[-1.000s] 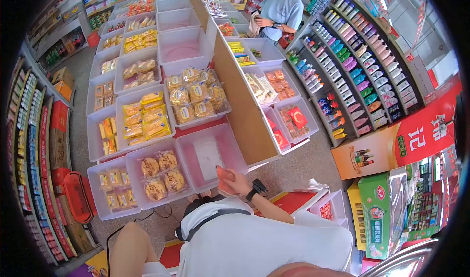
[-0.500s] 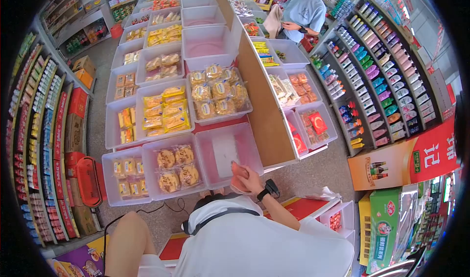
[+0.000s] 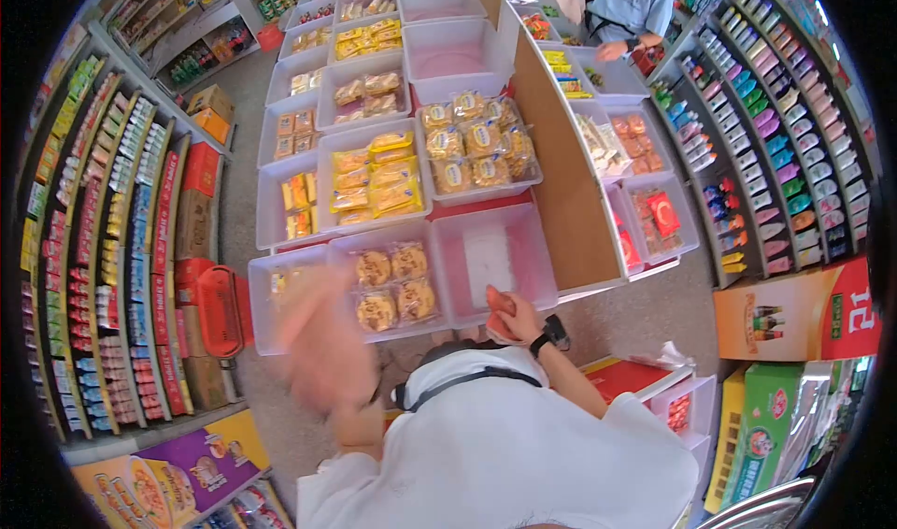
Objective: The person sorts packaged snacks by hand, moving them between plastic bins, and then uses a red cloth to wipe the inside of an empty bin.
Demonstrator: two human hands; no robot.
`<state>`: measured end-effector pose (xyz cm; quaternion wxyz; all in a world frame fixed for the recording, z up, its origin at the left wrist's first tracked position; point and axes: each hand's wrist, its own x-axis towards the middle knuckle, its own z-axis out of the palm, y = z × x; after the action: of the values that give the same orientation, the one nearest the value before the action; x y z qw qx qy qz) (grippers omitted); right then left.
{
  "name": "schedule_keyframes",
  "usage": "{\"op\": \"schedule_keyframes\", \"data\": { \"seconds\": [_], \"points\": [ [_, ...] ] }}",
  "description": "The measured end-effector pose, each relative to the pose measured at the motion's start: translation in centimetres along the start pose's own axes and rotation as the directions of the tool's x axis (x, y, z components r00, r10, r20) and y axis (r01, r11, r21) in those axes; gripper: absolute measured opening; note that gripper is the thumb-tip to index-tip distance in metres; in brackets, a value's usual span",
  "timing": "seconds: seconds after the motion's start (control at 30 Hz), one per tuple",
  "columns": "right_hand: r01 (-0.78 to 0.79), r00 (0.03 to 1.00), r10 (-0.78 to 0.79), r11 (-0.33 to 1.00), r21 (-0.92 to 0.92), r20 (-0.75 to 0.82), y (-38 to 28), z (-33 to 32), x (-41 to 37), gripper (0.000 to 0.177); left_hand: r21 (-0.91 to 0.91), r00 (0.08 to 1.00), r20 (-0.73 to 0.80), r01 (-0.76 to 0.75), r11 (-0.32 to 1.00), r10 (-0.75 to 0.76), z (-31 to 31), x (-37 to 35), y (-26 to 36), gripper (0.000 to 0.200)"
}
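Note:
My right hand (image 3: 519, 321) is closed around a pinkish-red, cloth-like piece (image 3: 499, 307) at the near edge of a translucent bin (image 3: 541, 249). Flat on that bin's bottom lies a white rectangle (image 3: 488, 257). My left hand (image 3: 327, 347), smeared by motion, is raised in front of the front-left bin (image 3: 266, 291) and partly hides its small wrapped packs. Its fingers are too blurred to read. Between my hands stands a bin (image 3: 348, 242) of round cookies (image 3: 377, 310) in clear wrappers.
Rows of bins with yellow packs (image 3: 376, 178) and wrapped cakes (image 3: 482, 139) extend away. A brown divider (image 3: 561, 174) runs along their right side. Shelves of bottles (image 3: 766, 136) stand right, and a red basket (image 3: 220, 312) left. Another person (image 3: 635, 6) stands beyond the divider.
My left hand has come into view over the front-left bin. The view has swung, so the bins appear farther right. My right hand still grips the pinkish-red piece.

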<state>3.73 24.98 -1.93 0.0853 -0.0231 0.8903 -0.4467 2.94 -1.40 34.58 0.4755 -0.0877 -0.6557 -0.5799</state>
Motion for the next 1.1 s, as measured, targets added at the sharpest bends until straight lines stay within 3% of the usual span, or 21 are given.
{"op": "schedule_keyframes", "data": {
  "seconds": [0.03,0.07,0.1,0.13,0.2,0.27,0.33,0.4,0.5,0.6,0.77,0.87,0.93,0.97,1.03,1.1],
  "points": [
    [-0.007,1.000,0.007,1.000,0.024,0.000,0.1,0.0,-0.2,0.042,-0.101,0.931,0.145,0.350,0.931,-0.334,0.7,-2.5,-3.7,0.020],
    [-0.017,1.000,0.017,1.000,-0.022,-0.013,-0.2,-0.6,-0.3,0.042,0.206,0.886,0.243,0.350,0.914,-0.394,0.1,-6.8,-9.8,0.024],
    [-0.027,0.999,0.024,0.997,-0.073,-0.031,-0.3,-1.0,-0.3,0.042,0.207,0.598,0.322,0.712,0.671,-0.733,0.0,-10.9,-14.0,0.025],
    [-0.030,0.999,0.028,0.997,-0.065,-0.043,0.1,-1.1,-0.3,0.042,0.490,0.514,0.341,0.617,0.616,-0.787,-0.5,-15.6,-17.9,0.027],
    [-0.090,0.988,0.073,0.988,-0.127,-0.134,1.1,-1.2,-0.6,0.043,0.530,0.594,0.432,0.442,0.724,-0.678,-1.3,-22.5,-21.1,0.026],
    [-0.095,0.974,0.066,0.988,-0.124,-0.216,1.9,-0.8,-0.7,0.043,0.642,0.440,0.480,0.414,0.646,-0.759,-2.6,-27.6,-22.9,0.025],
    [-0.225,0.946,0.169,0.957,-0.184,-0.276,1.9,-0.1,-0.6,0.043,0.674,0.399,0.508,0.369,0.640,-0.764,-2.9,-30.7,-24.2,0.026],
    [-0.186,0.951,0.149,0.976,-0.114,-0.271,2.2,1.4,-0.6,0.044,0.707,0.355,0.524,0.325,0.628,-0.774,-2.7,-31.9,-24.0,0.026],
    [-0.134,0.991,0.124,0.961,-0.240,-0.057,-0.5,2.2,-0.1,0.044,0.768,0.273,0.564,0.171,0.617,-0.779,-2.1,-32.1,-24.2,0.024],
    [-0.090,0.995,0.100,0.962,-0.257,0.028,-2.5,2.5,-0.2,0.045,0.829,0.236,0.506,0.132,0.543,-0.830,-1.6,-31.5,-23.7,0.020],
    [-0.098,0.995,0.101,0.961,-0.257,-0.003,-1.1,1.6,-0.8,0.048,0.820,0.252,0.512,0.142,0.555,-0.821,-1.2,-30.3,-22.8,0.017],
    [-0.010,0.994,-0.004,0.992,-0.125,-0.108,2.0,0.8,-1.3,0.048,0.812,0.261,0.521,0.140,0.566,-0.812,-1.4,-30.9,-23.6,0.016],
    [-0.145,0.978,0.124,0.982,-0.121,-0.168,2.7,-0.6,-1.7,0.047,0.813,0.255,0.529,0.121,0.570,-0.809,-1.5,-31.0,-23.9,0.015],
    [-0.149,0.977,0.128,0.982,-0.117,-0.170,2.9,-1.5,-1.9,0.047,0.821,0.248,0.523,0.113,0.560,-0.816,-1.3,-30.9,-23.8,0.015],
    [-0.260,0.919,0.201,0.955,-0.139,-0.339,2.9,-3.3,-2.3,0.046,0.829,0.238,0.517,0.101,0.550,-0.822,-1.3,-30.9,-23.7,0.015],
    [-0.288,0.902,0.225,0.950,-0.124,-0.368,4.1,-4.1,-2.3,0.045,0.830,0.237,0.495,0.157,0.535,-0.836,-1.4,-31.1,-23.8,0.015]
  ]
}}
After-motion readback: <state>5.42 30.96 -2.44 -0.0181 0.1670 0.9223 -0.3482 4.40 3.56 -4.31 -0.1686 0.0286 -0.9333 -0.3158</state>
